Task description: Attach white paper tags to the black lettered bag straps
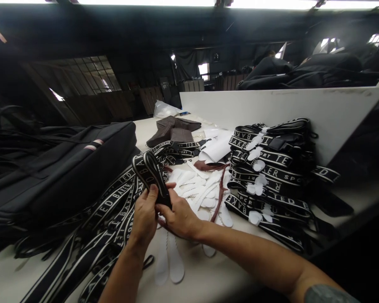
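A folded black webbing strap (150, 170) with white edge lines and lettering is gripped between my two hands over the table. My left hand (145, 214) closes around its left side, thumb pressed on the loops. On the lower right end, my right hand (180, 213) pinches the dark part of the strap, fingers curled around it. Beneath and beyond my hands lies a heap of white tags with toothed strips (202, 189). Loose lettered straps (113, 206) spread across the table to the left of my left hand.
Bundled straps with white tags (268, 176) are stacked at the right. A large black bag (60, 168) stands at the left. Brown folded pieces (173, 128) and a white sheet (217, 145) lie farther back. A white panel (281, 107) borders the table's far right side.
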Demonstrator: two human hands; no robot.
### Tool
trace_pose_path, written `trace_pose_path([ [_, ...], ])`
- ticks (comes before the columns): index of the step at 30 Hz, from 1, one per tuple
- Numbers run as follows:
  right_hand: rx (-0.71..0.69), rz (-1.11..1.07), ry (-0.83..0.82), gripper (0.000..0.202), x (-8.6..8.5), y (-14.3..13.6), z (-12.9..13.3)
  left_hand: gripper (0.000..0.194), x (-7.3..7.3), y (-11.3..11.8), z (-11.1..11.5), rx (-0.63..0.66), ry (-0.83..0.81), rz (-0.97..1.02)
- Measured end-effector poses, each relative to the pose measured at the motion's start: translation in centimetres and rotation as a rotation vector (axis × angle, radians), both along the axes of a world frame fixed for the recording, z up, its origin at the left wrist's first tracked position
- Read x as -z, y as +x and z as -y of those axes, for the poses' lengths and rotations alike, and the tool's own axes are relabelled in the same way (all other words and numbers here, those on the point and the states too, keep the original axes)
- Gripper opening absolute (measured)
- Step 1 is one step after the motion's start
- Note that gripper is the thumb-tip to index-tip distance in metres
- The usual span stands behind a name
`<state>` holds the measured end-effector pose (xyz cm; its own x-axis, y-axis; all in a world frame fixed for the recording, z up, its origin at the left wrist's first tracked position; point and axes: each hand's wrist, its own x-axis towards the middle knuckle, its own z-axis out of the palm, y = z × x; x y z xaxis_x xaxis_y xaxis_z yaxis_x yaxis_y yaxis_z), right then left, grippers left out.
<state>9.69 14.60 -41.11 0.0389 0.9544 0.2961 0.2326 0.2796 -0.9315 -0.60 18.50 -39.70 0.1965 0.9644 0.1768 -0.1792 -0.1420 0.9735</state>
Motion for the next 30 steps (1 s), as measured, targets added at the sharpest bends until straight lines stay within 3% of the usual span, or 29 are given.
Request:
trace_pose_path([
  [2, -0.029, 0.049, 0.004, 0.047, 0.0, 0.2, -0.3, 0.046, 0.0, -0.1, -0.3, -0.022, -0.019, 0.053],
  [6, -0.335, 0.142, -0.088, 0.033, -0.4, 3.1, -2.4, 0.041, -0.9, -0.8, -1.0, -0.210, 0.001, 0.190],
  [7, -0.349, 0.157, -0.121, 0.028, -0.4, 4.2, -3.1, 0.038, -1.3, -1.1, -1.2, -0.259, 0.028, 0.217],
  [8, -0.289, 0.186, -0.150, 0.024, -0.3, 5.3, -3.8, 0.034, -1.7, -1.6, -1.4, -0.306, 0.067, 0.235],
  [10, -0.015, 0.290, -0.195, 0.017, 0.4, 7.4, -5.1, 0.025, -2.5, -2.4, -1.8, -0.394, 0.141, 0.241],
  [13, 0.305, 0.435, -0.209, 0.020, 2.0, 9.1, -6.7, 0.014, -3.0, -3.2, -2.0, -0.482, 0.137, 0.195],
  [16, 0.361, 0.490, -0.165, 0.032, 3.2, 8.9, -8.1, 0.012, -2.8, -2.9, -1.8, -0.476, -0.006, 0.159],
  [20, 0.416, 0.563, -0.180, 0.047, 4.1, 7.9, -9.6, 0.017, -1.8, -2.1, -1.5, -0.354, -0.187, 0.109],
  [23, 0.524, 0.585, -0.235, 0.050, 4.4, 8.1, -10.4, 0.029, -1.0, -1.7, -1.5, -0.280, -0.163, 0.052],
  [30, 0.614, 0.577, -0.353, 0.024, 4.1, 10.5, -10.9, 0.042, -0.5, -1.0, -1.1, -0.220, -0.047, 0.018],
])
